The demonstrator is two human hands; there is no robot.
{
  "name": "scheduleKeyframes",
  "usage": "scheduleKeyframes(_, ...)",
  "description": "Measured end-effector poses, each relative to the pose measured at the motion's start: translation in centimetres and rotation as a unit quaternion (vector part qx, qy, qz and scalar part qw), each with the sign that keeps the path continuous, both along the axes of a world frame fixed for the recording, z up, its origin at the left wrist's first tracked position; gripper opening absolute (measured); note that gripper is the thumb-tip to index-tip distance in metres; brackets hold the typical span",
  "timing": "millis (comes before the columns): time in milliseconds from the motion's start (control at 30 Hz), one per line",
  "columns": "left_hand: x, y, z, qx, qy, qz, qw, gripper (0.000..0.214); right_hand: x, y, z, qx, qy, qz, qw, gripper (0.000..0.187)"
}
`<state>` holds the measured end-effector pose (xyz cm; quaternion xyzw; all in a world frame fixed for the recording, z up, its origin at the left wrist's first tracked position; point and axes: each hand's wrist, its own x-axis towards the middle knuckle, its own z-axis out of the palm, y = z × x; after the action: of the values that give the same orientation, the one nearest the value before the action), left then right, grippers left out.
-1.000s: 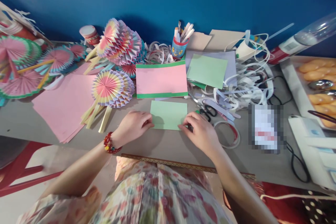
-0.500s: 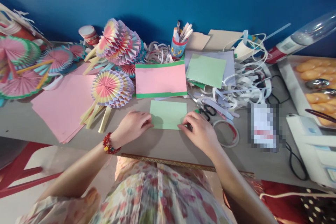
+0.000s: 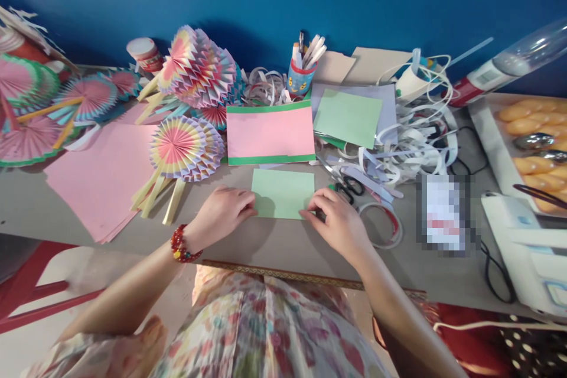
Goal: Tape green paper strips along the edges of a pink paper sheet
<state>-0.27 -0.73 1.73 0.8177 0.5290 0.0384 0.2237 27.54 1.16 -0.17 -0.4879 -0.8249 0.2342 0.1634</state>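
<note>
A small light green paper sheet (image 3: 283, 192) lies flat on the grey table (image 3: 274, 242) in front of me. My left hand (image 3: 221, 212) pinches its lower left corner with curled fingers. My right hand (image 3: 339, 224) pinches the lower right corner the same way. A red bead bracelet (image 3: 179, 244) sits on my left wrist.
Behind the sheet lie a pink and green paper stack (image 3: 270, 133) and another green sheet (image 3: 348, 117). Folded paper fans (image 3: 183, 150) and pink sheets (image 3: 97, 180) fill the left. Scissors (image 3: 349, 186), paper strips (image 3: 407, 142), a pen cup (image 3: 301, 77) and a white device (image 3: 527, 248) are at right.
Both hands stay on the green sheet's lower corners. Only the view has shifted slightly; nothing on the table has moved.
</note>
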Motion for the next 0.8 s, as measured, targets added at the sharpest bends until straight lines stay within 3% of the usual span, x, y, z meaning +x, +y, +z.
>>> scheduleKeyframes(267, -0.1, 0.05, -0.18, -0.005, 0.006, -0.004, 1.0, 0.023, 0.81, 0.53, 0.38, -0.042, 0.045, 0.013, 0.998, 0.017)
scheduleKeyframes(800, 0.01, 0.13, 0.0, -0.005, 0.028, -0.007, 1.0, 0.022, 0.97, -0.15, 0.15, -0.029, 0.021, 0.013, 0.999, 0.016)
